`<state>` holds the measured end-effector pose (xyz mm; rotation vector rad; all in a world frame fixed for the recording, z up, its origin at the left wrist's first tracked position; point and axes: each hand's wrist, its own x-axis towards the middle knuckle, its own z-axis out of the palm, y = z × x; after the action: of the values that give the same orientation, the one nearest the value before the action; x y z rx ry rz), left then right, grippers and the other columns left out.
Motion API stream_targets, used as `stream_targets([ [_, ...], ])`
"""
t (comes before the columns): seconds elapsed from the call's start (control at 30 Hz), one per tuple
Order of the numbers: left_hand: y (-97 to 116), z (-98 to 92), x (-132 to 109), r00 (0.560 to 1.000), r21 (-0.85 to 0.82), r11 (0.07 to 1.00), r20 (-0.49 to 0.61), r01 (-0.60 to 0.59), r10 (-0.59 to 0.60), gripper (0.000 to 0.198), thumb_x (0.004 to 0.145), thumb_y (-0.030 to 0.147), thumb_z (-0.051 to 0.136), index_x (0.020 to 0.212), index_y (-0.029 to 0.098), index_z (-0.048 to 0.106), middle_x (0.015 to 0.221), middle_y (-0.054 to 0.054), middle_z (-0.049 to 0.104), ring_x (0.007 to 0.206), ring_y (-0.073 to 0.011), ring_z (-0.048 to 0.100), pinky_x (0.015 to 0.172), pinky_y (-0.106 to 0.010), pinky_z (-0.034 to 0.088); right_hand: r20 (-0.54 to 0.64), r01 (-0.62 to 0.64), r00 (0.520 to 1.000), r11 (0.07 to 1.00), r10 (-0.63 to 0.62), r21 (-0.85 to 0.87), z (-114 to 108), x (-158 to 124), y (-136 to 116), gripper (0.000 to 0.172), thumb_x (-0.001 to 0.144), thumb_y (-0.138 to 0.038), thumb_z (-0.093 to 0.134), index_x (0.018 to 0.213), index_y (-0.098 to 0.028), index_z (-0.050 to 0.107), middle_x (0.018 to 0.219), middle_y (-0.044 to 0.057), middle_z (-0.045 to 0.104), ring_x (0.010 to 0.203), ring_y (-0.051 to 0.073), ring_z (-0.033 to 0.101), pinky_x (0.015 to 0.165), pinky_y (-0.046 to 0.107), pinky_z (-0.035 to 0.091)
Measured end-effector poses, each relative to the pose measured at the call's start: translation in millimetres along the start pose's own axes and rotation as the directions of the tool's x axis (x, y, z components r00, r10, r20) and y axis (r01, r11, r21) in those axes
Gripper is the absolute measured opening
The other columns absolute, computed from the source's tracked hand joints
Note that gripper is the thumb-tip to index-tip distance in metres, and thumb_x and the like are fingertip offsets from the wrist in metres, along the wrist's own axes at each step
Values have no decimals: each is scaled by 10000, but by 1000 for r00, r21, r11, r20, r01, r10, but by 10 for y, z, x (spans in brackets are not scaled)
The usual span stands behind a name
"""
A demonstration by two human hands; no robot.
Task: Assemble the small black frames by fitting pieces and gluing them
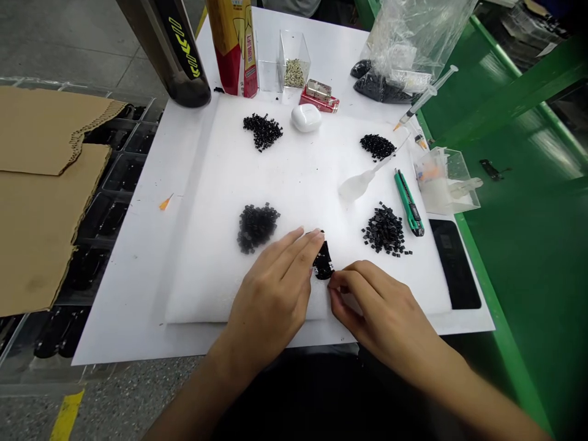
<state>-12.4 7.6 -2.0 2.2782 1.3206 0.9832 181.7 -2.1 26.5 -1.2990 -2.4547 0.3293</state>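
"Checking that black patch (323, 260) between the hands: how will it handle?"
"Light, loose, probably plastic bits that could scatter. Best taken from its edges, on the white foam pad (206, 288)."
"And the grip?"
"Left hand (271, 294) has its fingertips at the top end. Right hand (381, 312) pinches narrowly at the lower edge; holding anything? Cannot tell."
"Anything close?"
"A heap of black pellets (256, 228) just beyond the left hand."
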Motion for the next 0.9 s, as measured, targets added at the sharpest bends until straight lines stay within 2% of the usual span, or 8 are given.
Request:
stream_targets([
  [0.13, -11, 30, -19, 998, 10, 1000, -58, 10, -10, 483, 971, 25, 545, 1442, 121, 496, 1423, -71, 622, 1404, -200, 504, 1185, -410, 468, -10, -80, 997, 982, 83, 170, 11, -112, 17, 106, 954, -99, 606, 1005, -187, 633, 911, 26, 648, 792, 122, 620, 714, 262, 537],
  [0.2, -14, 26, -31, 998, 5, 1000, -68, 19, -19, 483, 965, 26, 559, 1436, 119, 506, 1414, -71, 629, 1395, -202, 513, 1184, -408, 467, -34, -73, 996, 970, 83, 231, 11, -160, 25, 158, 942, -77, 626, 1044, -194, 658, 943, 27, 663, 823, 114, 633, 729, 248, 549],
  [0.33, -15, 7, -50, 996, -38, 999, -88, 29, -32, 464, 956, 28, 579, 1412, 107, 543, 1378, -68, 654, 1368, -200, 542, 1181, -394, 473, -82, -27, 995, 966, 49, 256, 3, -238, 33, 265, 909, -31, 657, 1109, -203, 679, 961, 31, 671, 851, 124, 636, 731, 261, 566],
  [0.43, -13, -4, -51, 994, -62, 998, -107, 22, -29, 443, 951, 21, 583, 1388, 95, 570, 1352, -74, 669, 1346, -196, 561, 1174, -384, 482, -68, -83, 992, 958, 106, 273, -15, -289, 27, 298, 903, -31, 664, 1143, -207, 680, 1010, 42, 667, 913, 131, 648, 783, 258, 577],
  [0.6, 1, -19, -46, 992, -110, 993, -112, 39, -52, 426, 946, 0, 565, 1364, 75, 594, 1324, -89, 681, 1320, -201, 580, 1164, -391, 493, -3, -275, 958, 920, 288, 280, -55, -293, -39, 157, 952, -150, 643, 1079, -234, 682, 1019, 23, 674, 909, 113, 662, 771, 213, 580],
  [0.7, 4, -21, -43, 992, -124, 991, -113, 48, -62, 427, 939, -24, 538, 1352, 62, 603, 1299, -99, 689, 1299, -205, 593, 1146, -397, 505, 6, -319, 945, 916, 327, 242, -41, -261, -113, 73, 975, -213, 625, 1033, -235, 665, 985, 13, 673, 891, 116, 659, 773, 233, 570],
  [0.9, -7, -15, -33, 992, -128, 991, -117, 39, -54, 436, 926, -31, 532, 1347, 56, 605, 1271, -102, 691, 1270, -217, 602, 1128, -409, 509, -48, -366, 925, 920, 376, 139, 60, -212, -227, 38, 971, -239, 629, 1004, -238, 649, 935, -2, 674, 853, 140, 640, 774, 305, 542],
])
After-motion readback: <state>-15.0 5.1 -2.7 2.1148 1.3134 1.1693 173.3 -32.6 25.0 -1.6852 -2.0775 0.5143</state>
